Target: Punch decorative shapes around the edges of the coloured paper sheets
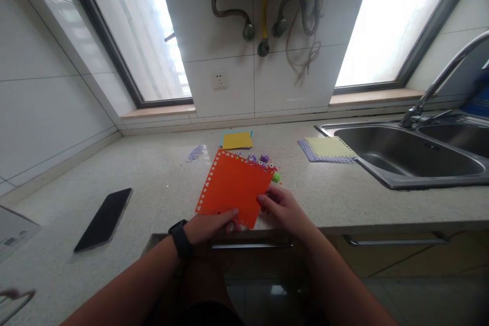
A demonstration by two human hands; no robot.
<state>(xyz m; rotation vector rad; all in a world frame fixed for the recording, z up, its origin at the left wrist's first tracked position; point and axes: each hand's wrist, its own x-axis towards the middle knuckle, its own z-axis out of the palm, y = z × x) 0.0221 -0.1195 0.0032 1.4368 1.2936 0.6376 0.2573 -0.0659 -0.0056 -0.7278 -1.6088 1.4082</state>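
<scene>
Countertop [344,198]: pale, speckled; the grip is at its front edge.
Sink [405,155]: steel, two basins; well to the right of the grip.
Faucet [451,69]: chrome; right of the grip, behind the basins.
Orange sheet [233,181]: in the grip, between both hands, tilted; small punched shapes run along its left and far edges.
Left hand [210,226]: thumb laid flat over the sheet's near edge, holding it; fingers bent beneath.
Right hand [284,209]: thumb and fingers closed in a narrow pinch on the sheet's right edge.
Pale yellow sheet [330,146]: patterned edge, on purple sheets; right of and beyond the grip, touching the sink rim.
Yellow sheet [237,140]: on a blue sheet; directly beyond the grip.
Dark phone [104,220]: flat, left of the grip, well apart.
Black watch [181,239]: on the left wrist, just behind the grip.
Purple scraps [196,153]: beyond the grip, to its left.
Purple punches [264,157]: clustered beyond the sheet's far edge.
Green punch [275,177]: just beyond the right hand.
Red object [237,224]: at the left fingers, partly hidden; type cannot be told.
</scene>
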